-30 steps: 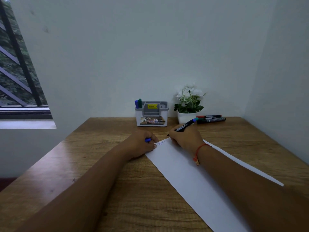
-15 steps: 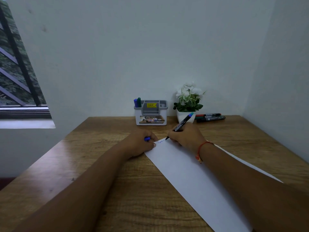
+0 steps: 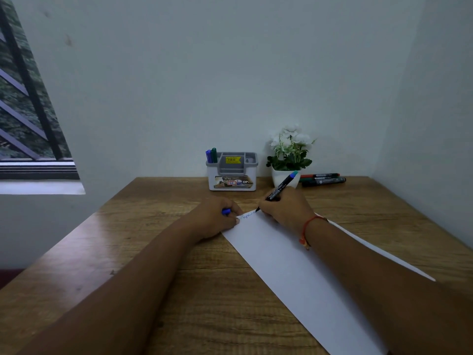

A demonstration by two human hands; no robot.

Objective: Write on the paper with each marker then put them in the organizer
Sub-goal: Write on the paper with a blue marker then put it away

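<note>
A white sheet of paper (image 3: 294, 267) lies at a slant on the wooden desk (image 3: 153, 252). My right hand (image 3: 284, 208) grips a black marker with a blue end (image 3: 281, 187), its tip touching the paper's top corner beside some blue writing. My left hand (image 3: 217, 216) rests on the paper's left corner and is closed on a blue cap (image 3: 226, 211). The grey-and-white organizer (image 3: 231, 172) stands at the back with a blue and a green marker (image 3: 211, 155) upright in its left slot. Several more markers (image 3: 322, 178) lie at the back right.
A small white pot with white flowers (image 3: 289, 155) stands just right of the organizer. Walls close the desk at the back and on the right. A barred window (image 3: 28, 98) is at the left.
My right hand has turned the marker more upright and moved its tip to the paper's top corner; a little more blue writing shows there. My left hand stays put.
</note>
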